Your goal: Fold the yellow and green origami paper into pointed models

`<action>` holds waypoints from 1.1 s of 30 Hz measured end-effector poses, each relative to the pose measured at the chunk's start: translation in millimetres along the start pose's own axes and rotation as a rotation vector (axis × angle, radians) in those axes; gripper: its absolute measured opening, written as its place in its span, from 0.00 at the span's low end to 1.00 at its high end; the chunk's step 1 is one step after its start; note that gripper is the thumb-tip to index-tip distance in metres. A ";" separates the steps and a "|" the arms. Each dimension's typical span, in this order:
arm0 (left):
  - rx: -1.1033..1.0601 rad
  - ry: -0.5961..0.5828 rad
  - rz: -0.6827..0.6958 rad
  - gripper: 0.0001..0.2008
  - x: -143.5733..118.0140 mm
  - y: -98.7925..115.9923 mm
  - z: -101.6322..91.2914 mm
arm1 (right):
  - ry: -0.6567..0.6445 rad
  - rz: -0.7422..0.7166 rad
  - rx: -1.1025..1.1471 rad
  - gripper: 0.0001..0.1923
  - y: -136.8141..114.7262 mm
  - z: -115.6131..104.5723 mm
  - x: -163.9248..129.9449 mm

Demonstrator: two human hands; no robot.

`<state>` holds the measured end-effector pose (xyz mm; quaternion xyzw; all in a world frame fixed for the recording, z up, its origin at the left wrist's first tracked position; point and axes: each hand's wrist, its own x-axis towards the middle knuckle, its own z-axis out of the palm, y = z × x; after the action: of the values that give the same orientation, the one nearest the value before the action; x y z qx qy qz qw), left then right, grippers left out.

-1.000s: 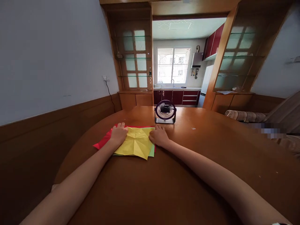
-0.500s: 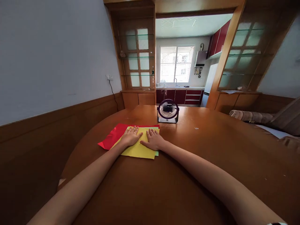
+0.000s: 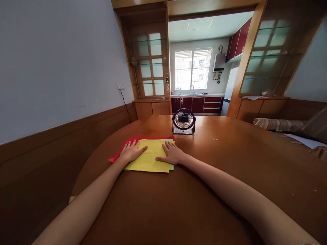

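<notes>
Yellow sheet (image 3: 152,159) lay flat on table (image 3: 204,190), long axis running left-right. Left hand (image 3: 132,151) & right hand (image 3: 172,153) pressed flat, fingers spread, on its ends. Red sheet (image 3: 120,153) underneath.

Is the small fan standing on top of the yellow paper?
No, the fan stands on the bare table, behind the yellow paper.

A single head-worn camera looks forward and down along both outstretched arms across a round wooden table (image 3: 204,190), wide-angled, facing a kitchen window (image 3: 192,69) far beyond.
</notes>
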<state>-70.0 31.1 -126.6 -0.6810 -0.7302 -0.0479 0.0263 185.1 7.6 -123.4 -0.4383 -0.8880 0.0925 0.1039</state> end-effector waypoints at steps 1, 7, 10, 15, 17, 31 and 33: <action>0.002 0.003 -0.003 0.49 -0.6 -5.4 -0.4 | 0.019 -0.008 -0.003 0.58 1.4 0.1 -1.5; 0.021 0.050 -0.067 0.48 -2.0 -30.7 -8.7 | 0.305 -0.157 -0.067 0.28 9.0 -5.3 -18.5; 0.046 0.180 -0.051 0.42 -3.7 -30.8 -19.1 | 0.329 -0.166 -0.101 0.16 6.8 -9.7 -28.9; 0.016 0.581 0.087 0.30 -18.6 -8.2 -57.1 | 0.370 -0.177 -0.161 0.12 5.8 -19.2 -58.4; -0.048 0.705 0.173 0.25 -30.6 13.7 -75.6 | 0.383 -0.189 -0.179 0.10 11.1 -24.5 -76.1; -0.024 0.384 0.935 0.12 -90.4 196.6 -15.3 | 0.348 -0.085 -0.128 0.13 92.0 -37.4 -145.6; -0.050 0.387 0.921 0.11 -88.3 192.1 -9.4 | 0.354 -0.076 -0.122 0.13 94.7 -34.4 -144.5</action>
<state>127.5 -44.5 -119.8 -0.9118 -0.3340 -0.1741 0.1634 351.9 -48.4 -129.4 -0.4193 -0.8758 -0.0443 0.2351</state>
